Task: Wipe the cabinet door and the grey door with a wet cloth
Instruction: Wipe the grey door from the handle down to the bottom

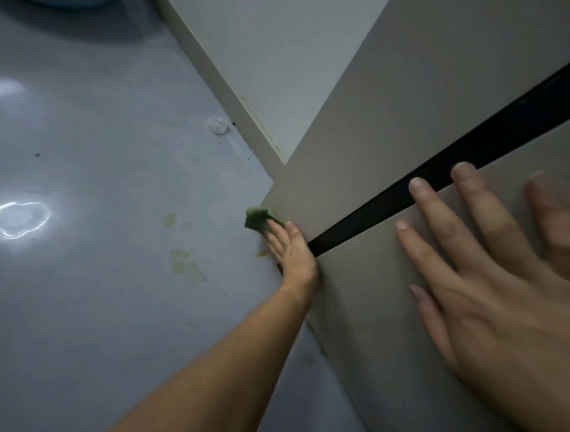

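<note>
A bunched green cloth [258, 217] sits at the bottom corner of a beige cabinet door [385, 308], right where the door meets the floor. My left hand [290, 249] reaches down and holds the cloth against that door edge, thumb on the door's face and fingers over the cloth. My right hand [481, 277] lies flat on the same door with its fingers spread, two fingertips reaching the black gap [462, 148] between this door and the neighbouring beige panel [401, 101]. Above them stands a pale grey panel [277, 61] with a beige frame.
The glossy grey floor [92, 308] fills the left side, with yellowish stains [185, 262], dark specks and a bright light reflection [24, 219]. A small white round piece [217, 125] lies near the frame's foot. A blue object [74, 2] shows at the top edge.
</note>
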### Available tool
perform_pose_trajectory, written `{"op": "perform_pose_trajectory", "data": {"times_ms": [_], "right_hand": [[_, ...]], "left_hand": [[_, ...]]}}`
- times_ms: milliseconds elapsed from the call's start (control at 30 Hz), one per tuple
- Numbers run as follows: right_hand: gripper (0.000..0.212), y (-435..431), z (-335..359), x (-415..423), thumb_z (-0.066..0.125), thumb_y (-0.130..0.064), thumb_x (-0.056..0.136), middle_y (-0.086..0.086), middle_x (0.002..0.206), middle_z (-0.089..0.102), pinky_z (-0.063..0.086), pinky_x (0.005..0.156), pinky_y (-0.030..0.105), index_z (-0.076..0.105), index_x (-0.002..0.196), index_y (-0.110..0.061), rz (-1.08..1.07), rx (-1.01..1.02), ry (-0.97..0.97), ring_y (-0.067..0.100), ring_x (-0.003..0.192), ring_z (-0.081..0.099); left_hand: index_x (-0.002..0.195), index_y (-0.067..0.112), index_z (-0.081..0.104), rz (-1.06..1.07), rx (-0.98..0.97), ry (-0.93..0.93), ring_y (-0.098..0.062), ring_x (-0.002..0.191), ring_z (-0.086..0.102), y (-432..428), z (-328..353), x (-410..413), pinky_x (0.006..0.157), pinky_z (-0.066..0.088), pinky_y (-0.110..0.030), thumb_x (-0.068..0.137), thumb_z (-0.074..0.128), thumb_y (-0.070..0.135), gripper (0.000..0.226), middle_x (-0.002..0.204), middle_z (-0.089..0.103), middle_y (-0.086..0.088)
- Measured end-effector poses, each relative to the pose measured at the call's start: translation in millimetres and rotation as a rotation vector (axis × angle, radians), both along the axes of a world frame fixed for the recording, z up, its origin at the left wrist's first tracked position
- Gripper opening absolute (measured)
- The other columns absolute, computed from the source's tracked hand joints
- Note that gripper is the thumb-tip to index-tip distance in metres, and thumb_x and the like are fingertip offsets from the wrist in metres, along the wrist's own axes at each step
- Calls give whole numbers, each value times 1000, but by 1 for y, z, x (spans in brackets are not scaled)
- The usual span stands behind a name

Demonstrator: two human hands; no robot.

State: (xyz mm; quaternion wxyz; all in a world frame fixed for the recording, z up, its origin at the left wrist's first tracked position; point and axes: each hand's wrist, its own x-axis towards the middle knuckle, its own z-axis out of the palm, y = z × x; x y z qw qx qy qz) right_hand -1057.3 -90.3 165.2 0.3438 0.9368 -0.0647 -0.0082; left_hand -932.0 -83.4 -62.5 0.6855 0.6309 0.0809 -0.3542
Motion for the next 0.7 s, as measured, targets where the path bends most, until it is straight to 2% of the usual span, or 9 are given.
{"op": "perform_pose_trajectory", "data": {"times_ms": [133,200,267,333,467,600,700], "right_hand": [[61,3,5,-4,48,-29,87,23,165,22,-2,122,62,57,138,2,-4,8,39,41,155,7],[59,4,7,-8,49,-29,87,24,163,26,1,123,61,59,137,1,6,22,43,40,155,10],[58,6,7,-13,49,-30,88,24,162,29,3,124,60,59,137,1,14,29,42,40,155,13],[57,8,6,-20,48,-30,90,25,162,29,5,125,59,59,137,1,9,30,38,41,154,14],[57,13,5,-55,50,-26,90,23,162,28,6,125,57,57,138,2,-12,38,27,39,155,15],[58,14,15,-104,51,-20,86,20,164,27,9,125,55,56,139,3,-18,11,7,37,154,20],[59,16,28,-131,44,-21,88,17,165,25,8,125,52,54,141,2,-30,-11,-30,35,155,19]], "left_hand": [[159,19,-16,-129,-8,-50,-16,156,-20,18,11,-82,127,-12,-38,112,13,37,58,168,-20,3],[160,16,-14,-170,2,-78,-20,156,-20,20,3,-77,127,-10,-40,110,7,43,61,169,-19,-1],[161,14,-9,-124,35,-141,-24,157,-16,12,-11,-44,128,-7,-43,104,3,50,69,170,-16,-7],[162,16,-8,-62,50,-118,-22,158,-15,9,-15,-13,128,-8,-42,110,9,44,61,171,-14,-7],[161,23,-14,-142,14,-181,-18,157,-15,18,-16,-49,129,-5,-43,110,13,43,61,170,-17,-1],[160,19,-14,-164,5,3,-14,155,-20,24,-10,-132,126,-12,-36,112,19,35,60,169,-22,-2],[156,29,-18,-188,6,38,-11,154,-24,29,6,-173,125,-14,-34,112,20,35,59,167,-26,-1]]}}
